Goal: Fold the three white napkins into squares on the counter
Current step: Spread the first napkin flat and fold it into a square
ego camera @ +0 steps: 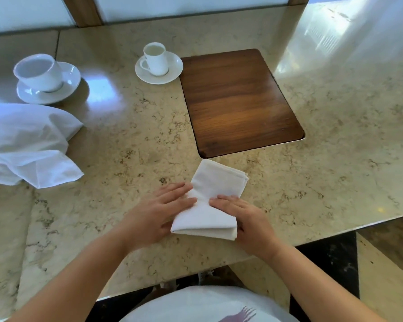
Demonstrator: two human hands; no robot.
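Observation:
A white napkin folded into a narrow strip lies on the beige stone counter near its front edge. Its near end is doubled back over itself. My left hand lies flat on the strip's left side, fingers together, thumb under the near fold. My right hand presses flat on the right side, holding the folded near end. Loose white napkins lie crumpled in a heap at the left edge; how many are in the heap I cannot tell.
A dark wooden panel is set flush into the counter just beyond the napkin. A small white cup on a saucer stands at its left corner. A larger cup and saucer stand at the far left. The counter's edge runs just under my forearms.

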